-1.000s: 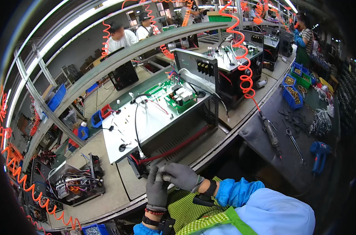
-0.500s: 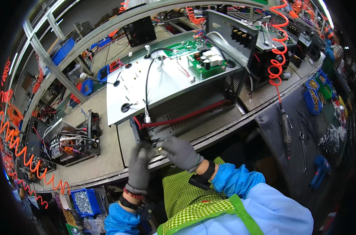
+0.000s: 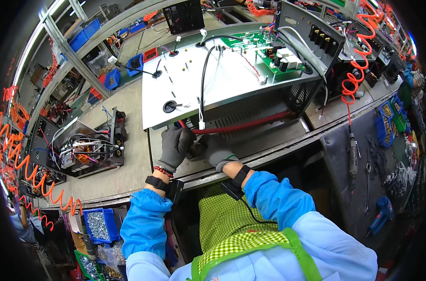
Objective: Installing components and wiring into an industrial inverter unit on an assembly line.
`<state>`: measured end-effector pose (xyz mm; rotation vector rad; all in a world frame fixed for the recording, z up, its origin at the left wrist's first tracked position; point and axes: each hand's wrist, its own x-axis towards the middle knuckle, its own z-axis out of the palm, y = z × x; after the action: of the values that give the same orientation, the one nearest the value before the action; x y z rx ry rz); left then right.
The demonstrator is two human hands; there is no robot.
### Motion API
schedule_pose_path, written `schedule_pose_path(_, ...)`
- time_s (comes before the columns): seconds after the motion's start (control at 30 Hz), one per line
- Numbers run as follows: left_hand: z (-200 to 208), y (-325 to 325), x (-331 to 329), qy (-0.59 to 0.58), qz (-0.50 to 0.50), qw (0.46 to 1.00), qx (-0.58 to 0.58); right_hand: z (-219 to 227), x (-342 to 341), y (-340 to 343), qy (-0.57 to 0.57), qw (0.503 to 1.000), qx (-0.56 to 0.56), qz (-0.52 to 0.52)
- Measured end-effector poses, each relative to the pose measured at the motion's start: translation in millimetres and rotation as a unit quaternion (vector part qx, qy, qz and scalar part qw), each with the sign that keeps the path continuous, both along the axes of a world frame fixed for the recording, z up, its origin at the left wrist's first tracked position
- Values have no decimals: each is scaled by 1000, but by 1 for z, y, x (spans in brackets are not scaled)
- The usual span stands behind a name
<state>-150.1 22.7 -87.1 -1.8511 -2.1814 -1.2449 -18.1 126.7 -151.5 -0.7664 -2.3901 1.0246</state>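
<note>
Both my hands wear grey gloves and meet at the near left corner of an open metal chassis (image 3: 297, 98). My left hand (image 3: 175, 146) is closed there, just under the edge of the white panel (image 3: 175, 89). Beside it my right hand (image 3: 216, 149) has its fingers curled in toward the same spot. What either hand holds is hidden by the gloves. A thick red cable (image 3: 250, 125) runs from this corner along the chassis's open front. A black cable with a white connector (image 3: 202, 125) hangs over the panel edge. A green circuit board (image 3: 281, 60) sits on the panel's right side.
A smaller wired unit (image 3: 88, 145) stands on the bench at left. Orange coiled hoses hang on both sides. At right, a screwdriver (image 3: 353, 157), a wrench (image 3: 368, 182) and a blue tool (image 3: 381, 213) lie on a dark surface. A blue bin of metal hardware (image 3: 100, 225) is lower left.
My hands have gone forward from the bench's front edge to the chassis corner, both closed. The view has shifted, so the chassis appears farther right.
</note>
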Motion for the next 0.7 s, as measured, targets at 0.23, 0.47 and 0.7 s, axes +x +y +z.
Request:
schedule_pose_path(0.23,-3,6,3,64,32,997,15,25,-11,-12,-91,995,-26,15)
schedule_pose_path(0.47,-17,0,-6,-55,31,998,9,21,-2,-3,-34,992,37,116)
schedule_pose_path(0.7,-13,7,-9,-112,-3,993,30,7,-8,3,4,994,-16,104)
